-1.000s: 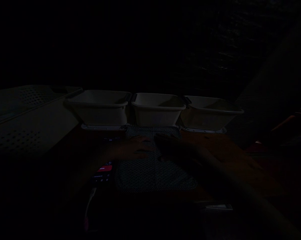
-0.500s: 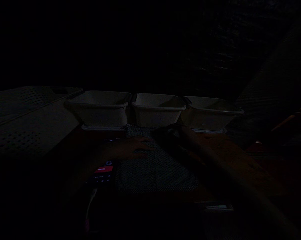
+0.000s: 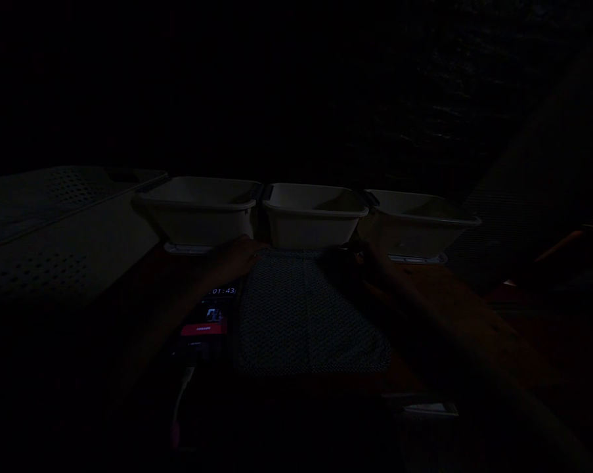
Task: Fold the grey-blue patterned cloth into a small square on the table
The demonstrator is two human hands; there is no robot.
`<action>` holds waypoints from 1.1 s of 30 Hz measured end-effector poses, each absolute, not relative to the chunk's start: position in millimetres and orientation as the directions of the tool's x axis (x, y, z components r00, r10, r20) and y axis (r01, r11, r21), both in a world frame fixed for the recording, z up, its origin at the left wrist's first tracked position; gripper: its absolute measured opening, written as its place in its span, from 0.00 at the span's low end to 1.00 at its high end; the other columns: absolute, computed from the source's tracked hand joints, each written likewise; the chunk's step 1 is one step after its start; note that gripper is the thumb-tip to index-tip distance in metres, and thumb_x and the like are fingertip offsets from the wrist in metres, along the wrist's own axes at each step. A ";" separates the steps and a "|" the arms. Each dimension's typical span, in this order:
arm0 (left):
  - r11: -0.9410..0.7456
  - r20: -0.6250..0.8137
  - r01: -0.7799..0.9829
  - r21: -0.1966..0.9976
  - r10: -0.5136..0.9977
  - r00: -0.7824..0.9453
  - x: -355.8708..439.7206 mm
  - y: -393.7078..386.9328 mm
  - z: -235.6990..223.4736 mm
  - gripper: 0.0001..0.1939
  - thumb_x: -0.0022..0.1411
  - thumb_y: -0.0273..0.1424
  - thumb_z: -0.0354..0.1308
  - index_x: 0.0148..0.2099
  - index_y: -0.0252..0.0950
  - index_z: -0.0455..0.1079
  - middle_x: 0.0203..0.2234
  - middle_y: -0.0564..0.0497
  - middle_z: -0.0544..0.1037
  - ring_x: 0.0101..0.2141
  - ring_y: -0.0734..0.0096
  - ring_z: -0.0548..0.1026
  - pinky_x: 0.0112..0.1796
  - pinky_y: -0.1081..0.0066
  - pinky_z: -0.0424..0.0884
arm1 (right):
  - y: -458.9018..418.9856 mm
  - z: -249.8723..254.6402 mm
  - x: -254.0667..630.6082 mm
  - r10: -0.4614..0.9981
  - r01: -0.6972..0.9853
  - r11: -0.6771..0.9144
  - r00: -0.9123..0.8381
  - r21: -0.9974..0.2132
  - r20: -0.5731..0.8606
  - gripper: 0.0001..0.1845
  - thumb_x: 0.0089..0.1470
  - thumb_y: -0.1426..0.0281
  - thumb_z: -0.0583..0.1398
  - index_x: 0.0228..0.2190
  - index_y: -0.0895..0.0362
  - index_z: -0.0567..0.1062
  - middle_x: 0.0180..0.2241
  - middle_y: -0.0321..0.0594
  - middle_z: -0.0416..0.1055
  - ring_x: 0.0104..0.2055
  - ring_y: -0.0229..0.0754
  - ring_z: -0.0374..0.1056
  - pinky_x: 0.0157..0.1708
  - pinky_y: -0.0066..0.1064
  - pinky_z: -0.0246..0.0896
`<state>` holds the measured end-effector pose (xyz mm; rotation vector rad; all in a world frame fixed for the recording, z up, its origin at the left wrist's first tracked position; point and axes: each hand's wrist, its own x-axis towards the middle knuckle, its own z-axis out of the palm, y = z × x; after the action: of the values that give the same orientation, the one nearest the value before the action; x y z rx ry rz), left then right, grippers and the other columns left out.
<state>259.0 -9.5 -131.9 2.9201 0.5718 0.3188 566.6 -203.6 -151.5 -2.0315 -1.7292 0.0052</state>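
Observation:
In very dim light a grey, textured folded cloth lies on the wooden table. My left hand is at its far left corner, with the fingers lost in the dark. At the far right corner, my right hand is mostly in shadow. Whether either hand pinches the cloth or only touches it, I cannot tell. A phone with a lit screen lies left of the cloth, partly behind my left forearm, with a pale cable running from its near end.
Three pale tubs stand in a row behind the cloth: a left tub, a middle tub and a right tub. A large perforated basket is at the left. A small pale flat item lies near the front right.
My left hand has moved from lying spread on the cloth to its far left corner. My right hand has moved to the far right corner. The cloth's left edge has shifted slightly right.

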 end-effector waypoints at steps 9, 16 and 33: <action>-0.900 0.286 0.394 0.184 0.433 0.855 260.4 -2.4 -131.2 0.14 0.65 0.35 0.55 0.51 0.39 0.75 0.45 0.46 0.78 0.48 0.60 0.73 0.49 0.62 0.66 | -200.3 -151.7 560.8 0.894 0.898 -0.106 0.275 -0.428 0.355 0.14 0.50 0.78 0.58 0.37 0.59 0.81 0.40 0.49 0.79 0.41 0.47 0.74 0.40 0.34 0.67; -0.848 0.306 0.451 0.278 0.524 0.795 258.0 5.6 -131.2 0.13 0.63 0.36 0.57 0.45 0.37 0.78 0.40 0.46 0.81 0.42 0.61 0.77 0.43 0.66 0.69 | -201.5 -151.0 563.4 0.881 0.900 -0.154 0.312 -0.407 0.356 0.16 0.49 0.77 0.59 0.40 0.59 0.80 0.38 0.49 0.79 0.39 0.47 0.75 0.37 0.31 0.66; -0.798 0.323 0.508 0.324 0.598 0.734 259.3 3.7 -129.5 0.12 0.62 0.34 0.58 0.44 0.36 0.79 0.39 0.46 0.82 0.39 0.61 0.79 0.40 0.67 0.71 | -210.7 -142.5 552.5 0.809 0.852 -0.395 0.500 -0.343 0.308 0.12 0.54 0.72 0.60 0.41 0.57 0.80 0.38 0.51 0.79 0.39 0.49 0.74 0.36 0.32 0.65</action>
<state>259.3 3.7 -129.5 2.7214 0.8794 0.6163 552.5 -210.7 -142.5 -2.2906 -1.3681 -0.1254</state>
